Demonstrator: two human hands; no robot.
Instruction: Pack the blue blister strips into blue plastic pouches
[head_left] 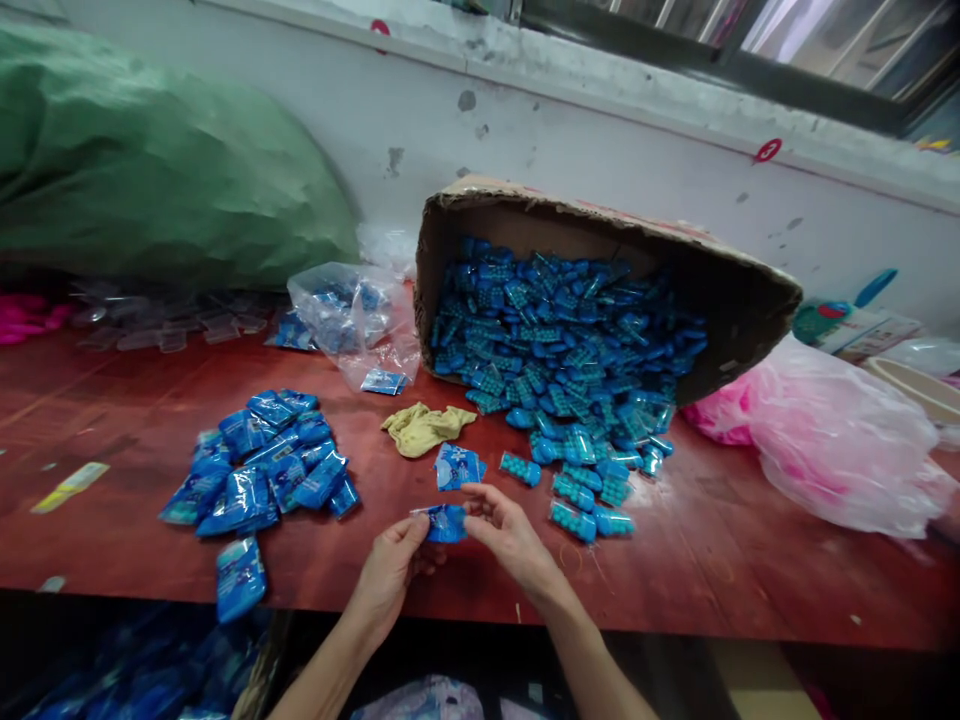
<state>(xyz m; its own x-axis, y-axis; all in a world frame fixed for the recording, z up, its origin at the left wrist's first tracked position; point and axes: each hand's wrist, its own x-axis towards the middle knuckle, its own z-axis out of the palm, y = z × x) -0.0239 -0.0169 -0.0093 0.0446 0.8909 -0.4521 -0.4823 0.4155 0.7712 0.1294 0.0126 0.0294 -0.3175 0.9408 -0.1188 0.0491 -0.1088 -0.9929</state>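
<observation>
Just above the front part of the red table, a small blue printed packet (445, 523) is held between my two hands. My left hand (395, 565) pinches its left end, thumb on top. At the right end, the fingers and thumb of my right hand (506, 530) close on the packet's edge. Beyond them lie a few flat blue packets (457, 466) and a crumpled yellowish cloth or glove (426, 430). To the right are small clear-and-blue containers with teal beads (574, 520). Filled blue packets (259, 465) form a pile on the left, with one packet (240, 578) at the table's edge.
A tipped cardboard box (607, 215) spills bead containers onto the red table (390, 580). A clear bag (352, 310) with blue packets stands behind, a pink plastic bag (832, 440) on the right. A big green sack (165, 160) fills the back left. Blue packets lie below the edge.
</observation>
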